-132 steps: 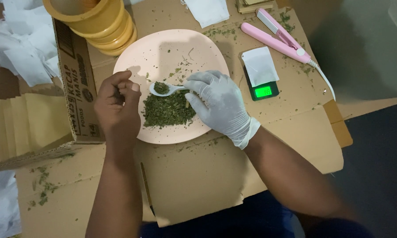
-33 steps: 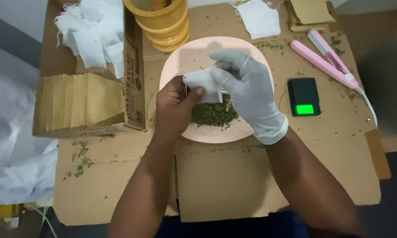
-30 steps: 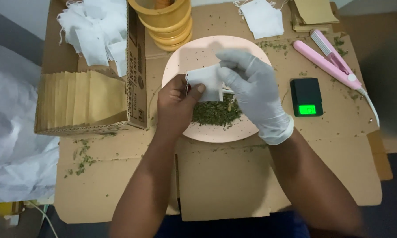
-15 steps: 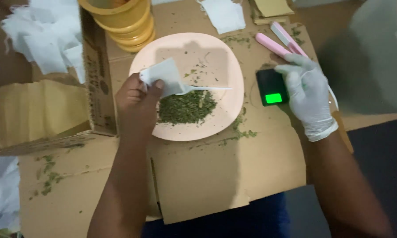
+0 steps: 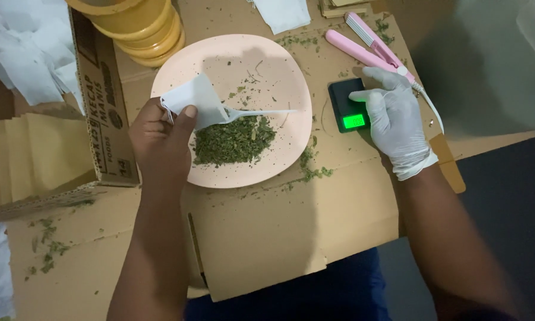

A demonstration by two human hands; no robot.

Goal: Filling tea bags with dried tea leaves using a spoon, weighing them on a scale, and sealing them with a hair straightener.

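The bare left hand is closed on a small white paper sachet, thumb pressed on its front and the fingers behind it, holding it tilted above the near-left part of a round pale pink plate. Just to the right of this hand a white plastic spoon lies across the plate, its bowl tucked under the sachet's lower corner, and just below the spoon sits a heap of dried green crumbled leaves. The right hand, in a white disposable glove, rests with fingers loosely spread on the right edge of a small black pocket scale with a lit green display; it grips nothing. Just beyond this hand lies a pink hair-straightener-style sealing tool. To the left of the left hand stands a brown cardboard box holding a row of tan paper envelopes, and beyond that hand is a stack of yellow plastic bowls. Everything lies on flattened brown cardboard covering the tabletop, with green crumbs scattered on it.
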